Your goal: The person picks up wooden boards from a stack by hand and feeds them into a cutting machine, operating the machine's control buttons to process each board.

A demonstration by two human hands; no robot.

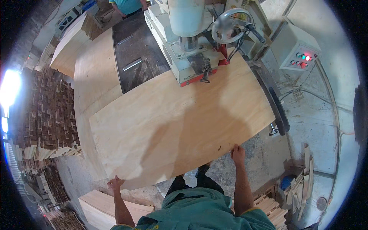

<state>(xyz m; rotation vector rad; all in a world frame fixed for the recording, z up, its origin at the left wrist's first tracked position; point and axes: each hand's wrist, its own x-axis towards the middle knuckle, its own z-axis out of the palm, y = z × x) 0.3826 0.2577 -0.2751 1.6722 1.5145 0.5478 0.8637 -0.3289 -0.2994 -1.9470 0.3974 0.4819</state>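
Observation:
A large pale plywood sheet (pixel 172 122) lies flat across the machine table, its far edge under the white and red machine head (pixel 191 50). My left hand (pixel 114 183) grips the sheet's near left corner. My right hand (pixel 238 152) grips its near edge further right. Both arms reach up from my teal shirt at the bottom.
A handwheel (pixel 230 25) and a grey control box with lit buttons (pixel 299 51) sit at the upper right. More plywood (pixel 96 73) lies at the left, beside stacked dark wood blocks (pixel 50 111). Wood offcuts (pixel 295 188) stand lower right. Another person in teal (pixel 128 5) stands at the top.

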